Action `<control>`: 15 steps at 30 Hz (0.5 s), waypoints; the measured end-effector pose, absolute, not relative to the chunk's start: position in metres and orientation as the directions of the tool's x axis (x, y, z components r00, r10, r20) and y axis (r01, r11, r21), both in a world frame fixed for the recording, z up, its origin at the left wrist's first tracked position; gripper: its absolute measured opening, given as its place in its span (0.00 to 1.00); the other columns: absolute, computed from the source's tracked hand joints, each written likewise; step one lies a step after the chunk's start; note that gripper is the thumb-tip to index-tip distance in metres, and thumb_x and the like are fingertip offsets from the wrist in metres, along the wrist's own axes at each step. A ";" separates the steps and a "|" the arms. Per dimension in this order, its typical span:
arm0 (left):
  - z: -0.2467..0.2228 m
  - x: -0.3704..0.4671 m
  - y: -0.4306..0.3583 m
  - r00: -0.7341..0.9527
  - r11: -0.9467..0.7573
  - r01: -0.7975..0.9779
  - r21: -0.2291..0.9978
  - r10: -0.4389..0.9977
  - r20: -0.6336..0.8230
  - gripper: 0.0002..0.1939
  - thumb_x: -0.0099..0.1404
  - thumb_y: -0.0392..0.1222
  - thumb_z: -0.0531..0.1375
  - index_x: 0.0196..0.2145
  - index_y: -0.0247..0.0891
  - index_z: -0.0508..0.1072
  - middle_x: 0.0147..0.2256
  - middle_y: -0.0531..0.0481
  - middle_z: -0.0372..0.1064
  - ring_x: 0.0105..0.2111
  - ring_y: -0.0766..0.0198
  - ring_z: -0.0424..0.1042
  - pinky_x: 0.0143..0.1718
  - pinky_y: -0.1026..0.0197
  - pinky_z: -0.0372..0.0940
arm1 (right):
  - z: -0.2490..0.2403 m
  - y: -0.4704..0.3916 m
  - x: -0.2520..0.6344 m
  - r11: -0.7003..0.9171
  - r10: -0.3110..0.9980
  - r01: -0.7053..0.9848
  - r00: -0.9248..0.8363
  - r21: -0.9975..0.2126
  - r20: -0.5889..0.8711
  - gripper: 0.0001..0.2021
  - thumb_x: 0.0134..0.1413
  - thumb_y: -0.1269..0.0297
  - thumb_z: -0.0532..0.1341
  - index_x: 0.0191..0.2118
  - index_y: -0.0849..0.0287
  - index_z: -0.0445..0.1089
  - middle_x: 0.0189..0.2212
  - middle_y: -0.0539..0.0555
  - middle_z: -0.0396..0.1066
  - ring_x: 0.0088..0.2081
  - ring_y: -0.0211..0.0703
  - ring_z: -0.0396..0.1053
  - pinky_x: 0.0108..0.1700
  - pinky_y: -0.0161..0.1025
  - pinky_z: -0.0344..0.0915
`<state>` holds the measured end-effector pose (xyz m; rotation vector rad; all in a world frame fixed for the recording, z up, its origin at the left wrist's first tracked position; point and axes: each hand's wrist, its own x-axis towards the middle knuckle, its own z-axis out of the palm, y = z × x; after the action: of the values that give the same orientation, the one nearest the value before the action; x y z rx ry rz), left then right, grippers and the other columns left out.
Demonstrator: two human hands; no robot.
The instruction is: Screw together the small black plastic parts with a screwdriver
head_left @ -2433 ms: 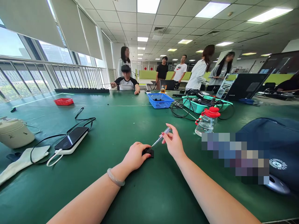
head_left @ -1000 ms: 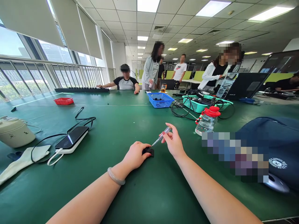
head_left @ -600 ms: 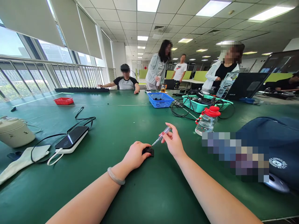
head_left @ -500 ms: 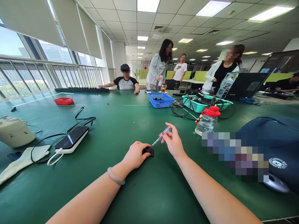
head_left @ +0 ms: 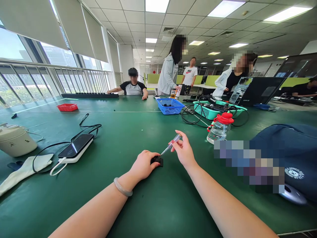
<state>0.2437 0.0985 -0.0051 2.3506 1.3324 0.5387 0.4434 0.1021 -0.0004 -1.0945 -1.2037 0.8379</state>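
A small black part point(head_left: 159, 161) lies on the green table point(head_left: 119, 135) near the middle of the view. My left hand point(head_left: 146, 163) pinches it from the left between thumb and fingers. In my right hand point(head_left: 182, 148) is a screwdriver with a clear handle point(head_left: 176, 138), held in the fingertips and slanting down to the left. Its metal tip meets the top of the black part; the exact contact spot is too small to make out.
Left: a phone point(head_left: 76, 145) on a white power bank, a cable, a glove point(head_left: 29, 170), a beige pot point(head_left: 16, 140). Ahead: red tray point(head_left: 67, 107), blue basket point(head_left: 170, 107), green basket point(head_left: 209, 114) with cables. Right: bottle point(head_left: 219, 129), dark bag point(head_left: 287, 148). Several people stand or sit beyond.
My hands, the black part and the screwdriver look unmoved. Behind the table, one standing person has turned and reached toward the table; the person on the right leans. The long black strip has shifted slightly right.
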 end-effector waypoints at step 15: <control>-0.005 0.244 0.099 0.479 -0.478 0.714 0.512 0.866 0.141 0.17 0.65 0.41 0.62 0.52 0.44 0.77 0.46 0.46 0.77 0.52 0.51 0.69 0.56 0.50 0.64 | 0.000 0.102 0.443 0.293 0.933 0.063 0.199 -0.954 0.300 0.31 0.52 0.48 0.64 0.59 0.54 0.60 0.30 0.49 0.75 0.24 0.38 0.69 0.36 0.45 0.69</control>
<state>0.2438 0.0989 -0.0049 2.3462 1.3217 0.5455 0.4429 0.1017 -0.0001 -1.0984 -1.2076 0.8220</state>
